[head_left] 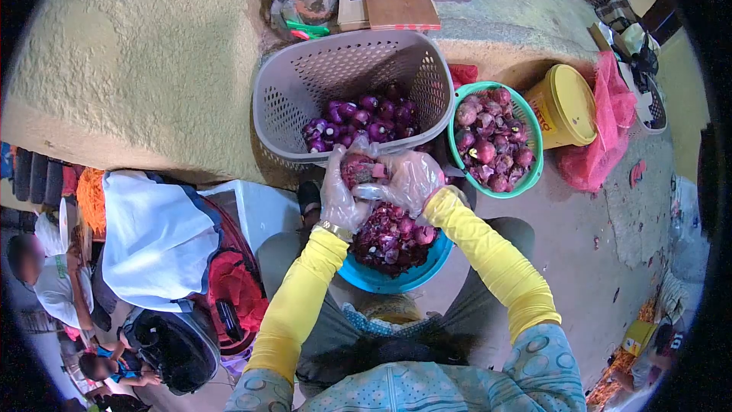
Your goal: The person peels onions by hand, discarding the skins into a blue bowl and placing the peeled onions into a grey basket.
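Closest in, the blue bowl (385,278) on the lap is heaped with peelings. Just above it, the left hand (341,194) grips an onion (358,170) while the right hand (408,181) closes around its other side. Farther out, the grey basket (305,80) holds a modest layer of peeled onions; the green basket (534,160) remains full of unpeeled ones, so I'd say plenty is left. Tight quarters, with open floor (602,236) off right.

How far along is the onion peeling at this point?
Done: peeled purple onions line only the bottom of the grey basket, and skins heap in the blue bowl. In hand: the left hand and right hand grip one onion. Left: the green basket is full of unpeeled onions.
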The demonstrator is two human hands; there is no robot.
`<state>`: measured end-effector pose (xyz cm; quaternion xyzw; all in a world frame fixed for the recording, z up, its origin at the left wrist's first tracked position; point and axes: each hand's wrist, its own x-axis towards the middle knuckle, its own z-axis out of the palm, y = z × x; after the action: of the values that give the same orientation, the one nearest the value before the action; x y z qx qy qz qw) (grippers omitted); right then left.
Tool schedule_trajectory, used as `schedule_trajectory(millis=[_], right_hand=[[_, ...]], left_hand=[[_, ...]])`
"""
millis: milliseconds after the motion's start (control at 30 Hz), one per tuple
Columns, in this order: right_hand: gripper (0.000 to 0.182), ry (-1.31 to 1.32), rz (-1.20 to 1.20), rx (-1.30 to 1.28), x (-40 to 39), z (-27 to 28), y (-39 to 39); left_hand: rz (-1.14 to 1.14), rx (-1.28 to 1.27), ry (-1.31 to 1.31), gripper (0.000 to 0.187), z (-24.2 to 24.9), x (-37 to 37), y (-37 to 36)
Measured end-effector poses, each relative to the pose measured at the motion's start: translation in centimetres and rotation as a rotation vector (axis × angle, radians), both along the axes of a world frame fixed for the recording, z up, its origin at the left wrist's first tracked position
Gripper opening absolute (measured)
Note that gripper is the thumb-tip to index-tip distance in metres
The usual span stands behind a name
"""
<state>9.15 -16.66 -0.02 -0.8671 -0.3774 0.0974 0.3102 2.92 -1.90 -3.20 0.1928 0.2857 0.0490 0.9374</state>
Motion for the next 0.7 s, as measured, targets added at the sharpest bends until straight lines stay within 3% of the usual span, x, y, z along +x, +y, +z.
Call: schedule_trajectory(millis=[133, 333, 400, 467, 533, 600, 667, 700], right_hand=[[0.068, 0.092, -0.07, 0.035, -1.0, -1.1, 0.9], [0.072, 0.389, -0.167, 0.064, -1.8, -1.1, 1.4], [0.071, 0.552, -0.137, 0.2, -1.9, -1.3, 1.2], [0.069, 0.513, -0.125, 0.25, -1.6, -2.4, 1.1], [0.068, 0.477, -0.114, 0.298, -1.1, -1.6, 0.5], [0.063, 0.128, 0.061, 0.13, 1.0, 0.9, -0.6], [0.061, 0.145, 0.089, 0.03, 1.7, 0.9, -1.0], [0.061, 0.065, 0.095, 0.006, 1.6, 1.2, -1.0]], left_hand=[[0.03, -0.01, -0.175, 0.042, -1.4, 0.0, 0.4], [0.268, 0.026, -0.125, 0.047, 1.0, 0.3, -1.6], [0.251, 0.068, -0.154, 0.046, -0.1, 0.1, -1.4], [0.234, 0.115, -0.185, 0.045, -1.3, 0.3, -0.8], [0.028, 0.022, -0.44, 0.044, -0.9, 0.5, 0.1], [-0.087, -0.087, -0.389, 0.04, 2.0, 0.0, 0.4], [-0.132, -0.117, -0.06, 0.033, 4.5, 0.1, -0.1], [-0.082, -0.036, -0.013, 0.032, 4.1, -0.1, -0.3]])
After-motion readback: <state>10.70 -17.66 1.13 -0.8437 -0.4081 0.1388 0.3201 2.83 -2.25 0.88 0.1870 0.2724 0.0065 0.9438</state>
